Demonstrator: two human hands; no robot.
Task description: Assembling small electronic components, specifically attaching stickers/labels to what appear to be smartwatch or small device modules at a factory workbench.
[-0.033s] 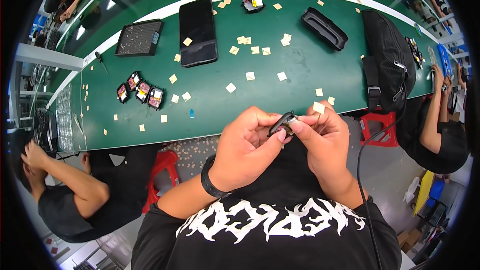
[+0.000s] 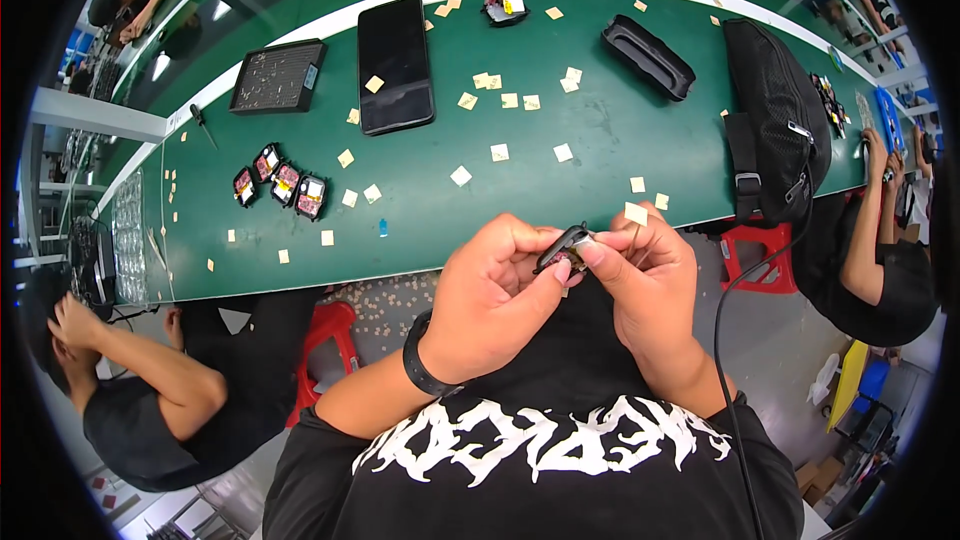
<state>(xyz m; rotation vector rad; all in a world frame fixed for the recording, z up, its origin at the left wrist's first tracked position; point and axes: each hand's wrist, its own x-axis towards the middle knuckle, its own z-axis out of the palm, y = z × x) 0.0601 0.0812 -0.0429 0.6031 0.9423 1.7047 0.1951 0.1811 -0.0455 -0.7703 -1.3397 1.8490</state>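
Observation:
My left hand (image 2: 505, 285) is closed around a small black electronic device (image 2: 567, 246), an opened casing with reddish circuitry inside. From the other side my right hand (image 2: 650, 275) pinches it, the thumb pressing a silvery part at its upper edge. A cream square piece (image 2: 636, 213) stands up by the right index finger, above a thin stem that runs down among the fingers; how it is held is hidden. Both hands are just off the table's near edge, over my lap. My fingers cover much of the casing.
Cream squares (image 2: 500, 152) are scattered over the green table (image 2: 430, 225). Several opened devices (image 2: 285, 182) lie left; another (image 2: 506, 6) is at the back. A phone (image 2: 396, 65), screw tray (image 2: 278, 77), black holder (image 2: 648, 58) and black bag (image 2: 780, 120) also lie there. People sit either side.
My hands and the device stay almost the same. At the left, the seated person's arm and body have shifted slightly.

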